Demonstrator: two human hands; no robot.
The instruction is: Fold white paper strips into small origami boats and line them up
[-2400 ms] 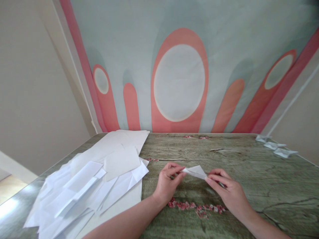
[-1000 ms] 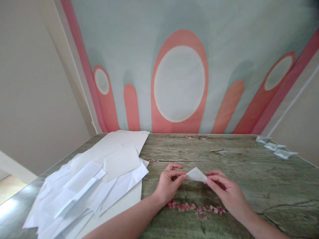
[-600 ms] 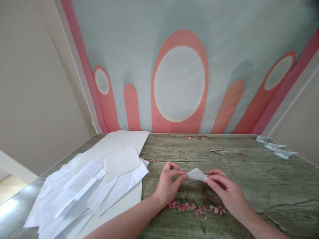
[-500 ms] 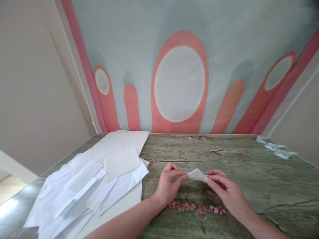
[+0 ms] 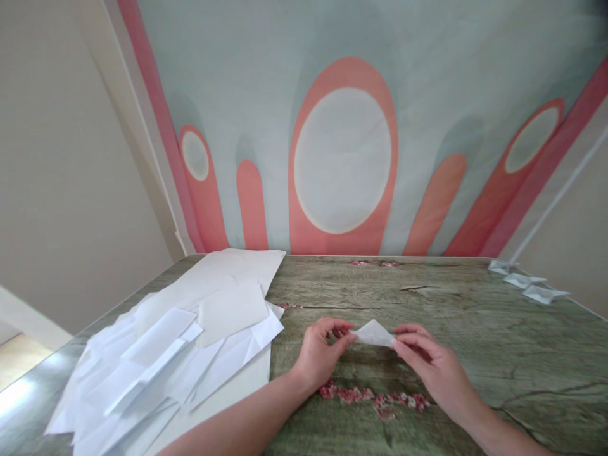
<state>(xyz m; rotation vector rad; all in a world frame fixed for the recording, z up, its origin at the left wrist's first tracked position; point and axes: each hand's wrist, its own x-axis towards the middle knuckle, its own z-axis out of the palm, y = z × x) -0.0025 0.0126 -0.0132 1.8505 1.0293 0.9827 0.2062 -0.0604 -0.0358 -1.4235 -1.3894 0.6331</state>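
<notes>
A small folded piece of white paper (image 5: pixel 373 334), peaked in the middle like a paper boat, is held a little above the table between both hands. My left hand (image 5: pixel 323 354) pinches its left end between thumb and fingers. At the other end, my right hand (image 5: pixel 430 361) grips the right tip the same way. The fingertips cover both ends of the paper.
A loose pile of white paper sheets (image 5: pixel 232 313) spreads over the left side of the wood-patterned table (image 5: pixel 342 288). Several folded paper boats (image 5: pixel 544 294) stand in a row near the far right edge. Behind the table rises a patterned wall (image 5: pixel 266 82).
My left hand's fingers have shifted on the left end of the paper, curling a little lower. The paper has moved slightly left and lies more level. My right hand is nearly still.
</notes>
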